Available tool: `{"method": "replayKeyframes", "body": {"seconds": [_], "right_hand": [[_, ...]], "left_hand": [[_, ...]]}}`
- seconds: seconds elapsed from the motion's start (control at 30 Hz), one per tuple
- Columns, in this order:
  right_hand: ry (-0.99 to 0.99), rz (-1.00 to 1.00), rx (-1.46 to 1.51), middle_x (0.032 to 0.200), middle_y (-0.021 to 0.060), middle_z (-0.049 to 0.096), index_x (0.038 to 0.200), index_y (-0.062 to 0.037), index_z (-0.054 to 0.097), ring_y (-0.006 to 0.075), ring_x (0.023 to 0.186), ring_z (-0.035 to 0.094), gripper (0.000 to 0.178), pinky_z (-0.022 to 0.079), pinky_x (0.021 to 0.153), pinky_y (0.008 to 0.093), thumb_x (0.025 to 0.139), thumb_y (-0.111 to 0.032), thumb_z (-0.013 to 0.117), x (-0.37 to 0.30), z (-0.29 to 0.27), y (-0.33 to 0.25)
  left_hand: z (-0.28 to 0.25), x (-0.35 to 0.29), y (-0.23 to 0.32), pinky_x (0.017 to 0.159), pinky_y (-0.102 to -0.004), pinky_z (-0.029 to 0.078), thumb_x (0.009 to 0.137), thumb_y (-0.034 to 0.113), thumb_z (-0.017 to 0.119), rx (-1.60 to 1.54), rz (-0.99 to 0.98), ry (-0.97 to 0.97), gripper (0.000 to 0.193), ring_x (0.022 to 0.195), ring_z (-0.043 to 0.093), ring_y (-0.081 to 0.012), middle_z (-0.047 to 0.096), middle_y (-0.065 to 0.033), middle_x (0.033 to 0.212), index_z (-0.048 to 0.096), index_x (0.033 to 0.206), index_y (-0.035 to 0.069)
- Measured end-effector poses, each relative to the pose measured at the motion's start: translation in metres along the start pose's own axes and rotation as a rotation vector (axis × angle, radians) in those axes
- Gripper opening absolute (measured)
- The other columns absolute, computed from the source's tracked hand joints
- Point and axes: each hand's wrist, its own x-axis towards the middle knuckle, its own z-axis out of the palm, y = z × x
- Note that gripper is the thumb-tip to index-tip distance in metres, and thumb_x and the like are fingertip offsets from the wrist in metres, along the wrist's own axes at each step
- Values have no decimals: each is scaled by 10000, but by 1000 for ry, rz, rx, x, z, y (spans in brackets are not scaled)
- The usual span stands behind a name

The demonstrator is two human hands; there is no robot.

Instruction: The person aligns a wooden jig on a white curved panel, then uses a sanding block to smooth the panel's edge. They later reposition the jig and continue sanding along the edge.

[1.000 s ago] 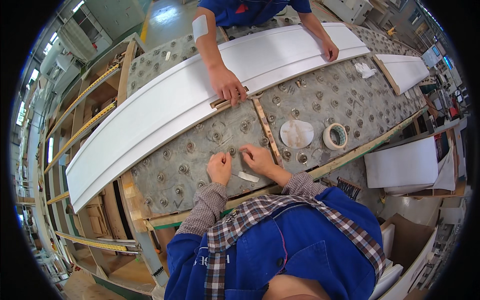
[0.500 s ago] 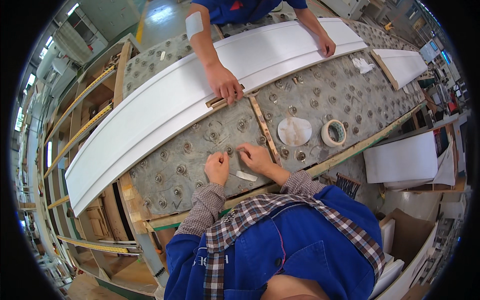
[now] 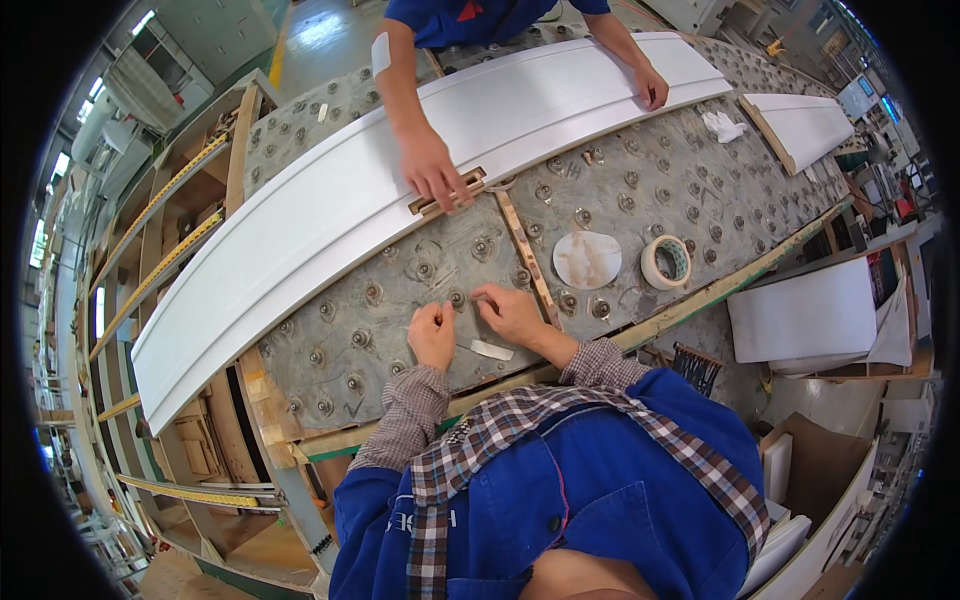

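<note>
Both my hands are over the near edge of the grey ball-roller table. My left hand is closed, its fingertips pressed together; anything inside is hidden. Just right of it, my right hand has its fingers curled and pinched, and I cannot make out what they hold. A small pale strip lies on the table between my wrists. Beyond my hands stretches a long white moulded panel with a wood-lined slot in its near edge. A co-worker's hand hovers at that slot; their other hand rests on the panel.
Right of my hands lie a wooden strip, a stained oval white sheet and a tape roll. Farther right are a white glove and another white panel. Shelving with yellow-edged rails stands left.
The co-worker's hand at the slot has shifted slightly left, its fingers loosening and showing more of the slot. My hands have barely moved.
</note>
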Motion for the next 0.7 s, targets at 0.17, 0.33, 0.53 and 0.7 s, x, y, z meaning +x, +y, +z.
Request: {"method": "replayKeyframes", "body": {"seconds": [0.17,0.33,0.53,0.7], "right_hand": [[-13,185,181,595,70,571,933,-51,595,161,524,556,175,424,497,286,833,-189,553,3,7,11],[21,400,679,650,21,583,909,-5,578,74,512,508,235,388,460,220,887,-231,518,49,0,3],[78,648,790,712,24,609,926,-25,550,59,489,472,283,363,395,200,889,-303,513,133,-2,5],[139,791,710,649,28,608,791,-33,584,60,441,455,297,335,361,197,844,-326,583,153,-5,-1]], "left_hand": [[-13,12,10,479,-341,321,842,245,602,-175,-192,-144,349,500,358,-198,397,-75,531,480,629,-2],[-24,55,18,595,-355,403,797,195,635,2,-81,-94,220,650,489,-254,513,-87,648,547,704,16],[-11,91,2,721,-369,404,758,158,651,223,391,80,143,803,496,-265,546,-72,842,565,822,63],[2,78,-13,727,-373,404,765,150,645,240,332,47,126,810,499,-269,542,-83,858,572,810,59]]}}
